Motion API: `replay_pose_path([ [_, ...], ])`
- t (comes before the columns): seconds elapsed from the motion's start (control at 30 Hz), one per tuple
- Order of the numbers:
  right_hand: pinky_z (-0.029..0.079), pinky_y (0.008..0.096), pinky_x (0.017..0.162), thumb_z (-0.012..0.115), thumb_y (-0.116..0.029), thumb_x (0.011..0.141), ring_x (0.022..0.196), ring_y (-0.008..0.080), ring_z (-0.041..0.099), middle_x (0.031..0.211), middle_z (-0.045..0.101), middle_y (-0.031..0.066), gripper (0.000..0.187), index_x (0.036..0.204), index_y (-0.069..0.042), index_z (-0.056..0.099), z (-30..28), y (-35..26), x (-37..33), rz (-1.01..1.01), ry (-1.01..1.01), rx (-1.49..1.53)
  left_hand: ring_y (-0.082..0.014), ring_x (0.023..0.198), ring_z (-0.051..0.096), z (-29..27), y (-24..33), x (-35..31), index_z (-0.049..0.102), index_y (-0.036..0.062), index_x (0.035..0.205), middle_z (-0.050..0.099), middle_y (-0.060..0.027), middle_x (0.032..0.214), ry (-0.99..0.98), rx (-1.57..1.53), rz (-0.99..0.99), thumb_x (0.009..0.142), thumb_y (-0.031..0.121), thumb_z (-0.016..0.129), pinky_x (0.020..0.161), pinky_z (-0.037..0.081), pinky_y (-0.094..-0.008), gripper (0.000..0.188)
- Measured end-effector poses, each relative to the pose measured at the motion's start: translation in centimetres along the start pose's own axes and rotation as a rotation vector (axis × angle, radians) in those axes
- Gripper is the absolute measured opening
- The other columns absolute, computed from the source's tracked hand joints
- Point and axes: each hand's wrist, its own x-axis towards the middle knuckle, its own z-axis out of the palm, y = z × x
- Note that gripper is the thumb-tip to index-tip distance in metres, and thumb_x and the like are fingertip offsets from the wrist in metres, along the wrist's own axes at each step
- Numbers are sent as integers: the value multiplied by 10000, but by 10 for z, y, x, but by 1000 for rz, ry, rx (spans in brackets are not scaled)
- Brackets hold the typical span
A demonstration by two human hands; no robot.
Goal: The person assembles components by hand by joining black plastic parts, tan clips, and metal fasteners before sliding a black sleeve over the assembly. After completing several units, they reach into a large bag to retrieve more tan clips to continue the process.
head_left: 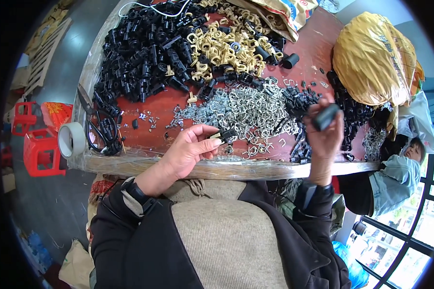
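My left hand (188, 150) is over the table's near edge, thumb and fingers pinching a small black plastic part (228, 135) with a pale brass-coloured piece at its side. To the right, my raised right hand (327, 139) grips a short black cylinder (326, 117), blurred by motion. Beneath and between the hands lies a heap of silvery bent metal clips (258, 108), with smaller grey metal pieces (205, 113) on its left. Beyond it are piles of yellow-tan fittings (226, 48) and black plastic parts (140, 60). Small black pieces (301, 144) lie near my right hand.
Black-handled scissors (103, 127) and a tape roll (72, 139) lie at the table's left edge. A full yellow sack (371, 58) stands at the far right. Red stools (41, 151) are on the floor at left. Another person (395, 180) is at the right.
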Motion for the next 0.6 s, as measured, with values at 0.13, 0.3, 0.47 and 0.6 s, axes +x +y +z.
replay_pose_path([
  [0.13, 425, 213, 565, 444, -332, 848, 660, 140, 536, 944, 560, 114, 445, 1162, -18, 415, 3, 51, -16, 414, -157, -173, -67, 594, 489, -3, 6, 2, 514, 9, 1018, 550, -14, 750, -15, 2, -33, 759, 99, 605, 522, 392, -183, 289],
  [0.3, 424, 232, 551, 406, -367, 863, 641, 138, 551, 812, 589, 108, 441, 1052, 16, 512, 39, 80, -18, 336, -516, -1002, -51, 561, 451, -4, 11, 6, 539, 7, 1001, 530, 3, 699, -49, 52, -30, 760, 110, 601, 483, 360, -173, 269],
  [0.47, 425, 283, 576, 400, -376, 861, 676, 219, 572, 772, 581, 129, 457, 1000, 39, 533, 45, 74, -7, 65, -804, -1365, -48, 541, 447, -10, 20, 10, 552, -1, 979, 523, 5, 674, -92, 128, -40, 754, 108, 606, 470, 357, -170, 256],
  [0.6, 424, 313, 585, 416, -359, 855, 671, 272, 565, 744, 564, 138, 425, 926, 38, 551, 41, 65, -6, 13, -745, -1387, -51, 540, 456, -12, 16, 12, 556, -8, 970, 533, -3, 677, -93, 161, -69, 749, 106, 608, 479, 367, -167, 254],
])
